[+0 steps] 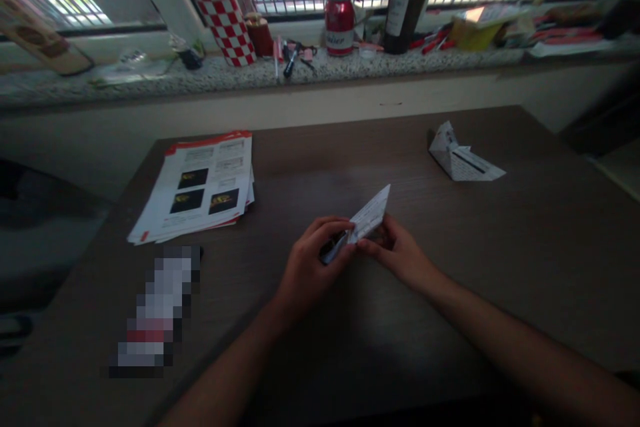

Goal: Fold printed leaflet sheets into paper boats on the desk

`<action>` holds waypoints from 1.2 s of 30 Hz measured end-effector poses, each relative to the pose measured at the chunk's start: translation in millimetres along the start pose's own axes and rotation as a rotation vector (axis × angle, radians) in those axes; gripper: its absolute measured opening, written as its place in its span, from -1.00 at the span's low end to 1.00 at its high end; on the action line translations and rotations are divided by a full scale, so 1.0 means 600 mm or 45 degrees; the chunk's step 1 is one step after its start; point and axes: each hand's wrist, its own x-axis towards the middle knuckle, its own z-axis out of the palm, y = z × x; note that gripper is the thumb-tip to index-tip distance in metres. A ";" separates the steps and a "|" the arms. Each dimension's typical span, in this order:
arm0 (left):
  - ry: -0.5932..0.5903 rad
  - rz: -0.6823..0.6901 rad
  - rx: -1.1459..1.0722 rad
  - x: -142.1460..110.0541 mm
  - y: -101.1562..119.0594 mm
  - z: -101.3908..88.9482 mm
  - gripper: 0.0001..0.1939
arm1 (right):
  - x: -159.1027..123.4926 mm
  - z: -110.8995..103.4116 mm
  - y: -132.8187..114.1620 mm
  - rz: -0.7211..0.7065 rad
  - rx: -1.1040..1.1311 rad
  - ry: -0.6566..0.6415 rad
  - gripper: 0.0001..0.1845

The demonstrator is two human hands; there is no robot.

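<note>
Between my hands, above the middle of the dark table, is a small folded paper with print on it, its pointed corner tilted up to the right. My left hand pinches its left end, with the fingers over the top and the thumb along the lower edge. My right hand grips the right side, thumb in front and fingers partly hidden behind the sheet. At the far right of the table stands a folded paper figure with printed text and a raised point.
A stack of printed sheets lies at the back left. In front of it is a blurred-out phone-like object. The granite windowsill holds a red can, a dark bottle and a red-and-white checked container.
</note>
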 end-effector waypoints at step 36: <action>0.115 -0.101 0.030 0.000 0.002 0.006 -0.77 | -0.008 0.009 -0.002 0.150 0.181 0.043 -0.43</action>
